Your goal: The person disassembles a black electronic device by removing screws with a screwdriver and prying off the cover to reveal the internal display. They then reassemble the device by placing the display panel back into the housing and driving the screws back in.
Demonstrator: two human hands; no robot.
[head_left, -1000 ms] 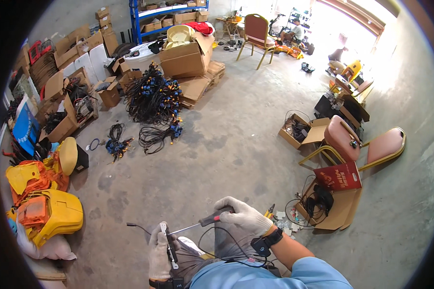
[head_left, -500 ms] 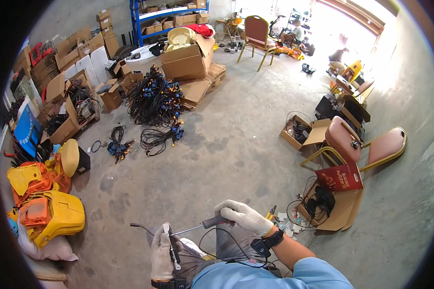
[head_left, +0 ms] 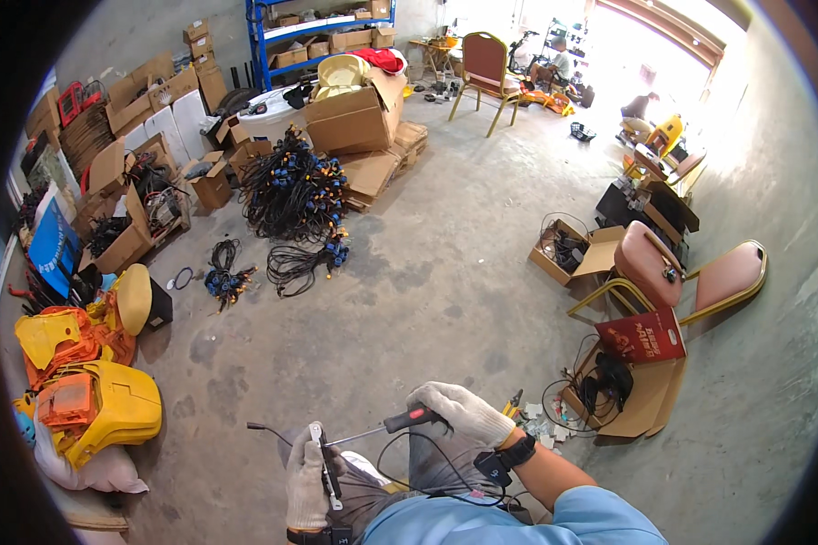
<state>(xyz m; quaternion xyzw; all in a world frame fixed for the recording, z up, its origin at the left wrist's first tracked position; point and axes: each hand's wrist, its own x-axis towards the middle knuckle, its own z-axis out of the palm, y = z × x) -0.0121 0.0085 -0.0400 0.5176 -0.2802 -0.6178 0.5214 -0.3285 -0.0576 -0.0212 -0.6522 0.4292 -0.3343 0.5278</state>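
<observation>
My left hand (head_left: pixel 307 486), in a white work glove, is closed around a slim black and silver metal part (head_left: pixel 326 468) held upright over my lap. A black cable with a small plug end (head_left: pixel 257 426) sticks out to its left. My right hand (head_left: pixel 459 413), gloved too, is closed on the handle of a screwdriver (head_left: pixel 402 419), dark with a red patch. Its steel shaft points left, with the tip at the upper half of the metal part; whether it sits in a screw is too small to tell. Another black cable (head_left: pixel 379 459) loops across my lap.
Right of me, yellow-handled pliers (head_left: pixel 513 403) and white scraps (head_left: pixel 543 427) lie by a cardboard box (head_left: pixel 641 413) holding black parts. Folding chairs (head_left: pixel 647 263) stand beyond. Yellow plastic housings (head_left: pixel 123 409) are at the left. Bundled cables (head_left: pixel 295 195) lie ahead. Two people sit far off.
My right hand has turned a little on the screwdriver, and more of the handle's red patch now shows. The left hand and the metal part stay nearly still.
</observation>
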